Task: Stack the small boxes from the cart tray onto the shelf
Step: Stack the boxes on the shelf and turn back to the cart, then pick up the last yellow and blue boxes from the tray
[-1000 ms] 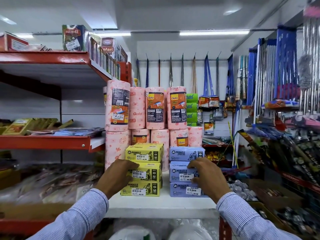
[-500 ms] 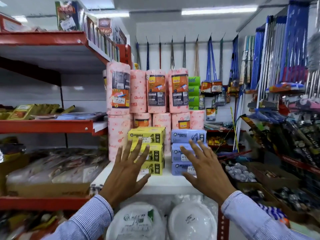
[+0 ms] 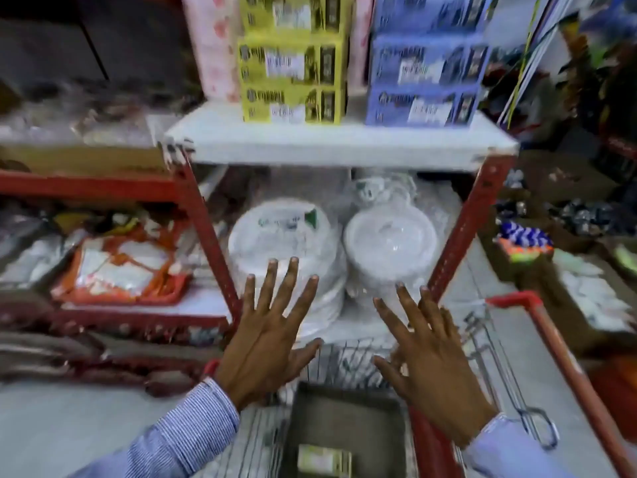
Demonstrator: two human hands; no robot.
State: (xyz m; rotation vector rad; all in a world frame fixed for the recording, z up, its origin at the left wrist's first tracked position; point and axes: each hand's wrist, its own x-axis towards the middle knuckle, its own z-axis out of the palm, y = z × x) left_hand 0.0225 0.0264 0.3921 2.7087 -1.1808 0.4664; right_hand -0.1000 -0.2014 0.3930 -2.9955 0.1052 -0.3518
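Two stacks of small boxes stand on the white shelf [image 3: 341, 143]: yellow boxes [image 3: 293, 67] on the left, blue boxes [image 3: 425, 70] on the right. Below, a dark grey tray [image 3: 344, 419] sits in the wire cart [image 3: 348, 360], with one yellowish small box [image 3: 324, 460] at its near end. My left hand [image 3: 267, 336] hovers over the cart's front left, fingers spread, holding nothing. My right hand [image 3: 432, 360] hovers over the tray's right side, also spread and empty. The picture is motion-blurred.
Packs of white disposable plates [image 3: 282, 243] fill the level under the white shelf, between red uprights [image 3: 206, 232]. The cart's red handle bar [image 3: 558, 343] runs along the right. Pink rolls [image 3: 213, 46] stand behind the boxes. Cluttered shelves lie left and right.
The view has swung down from the shelf to the cart. Both hands left the box stacks and dropped, open, to above the cart tray.
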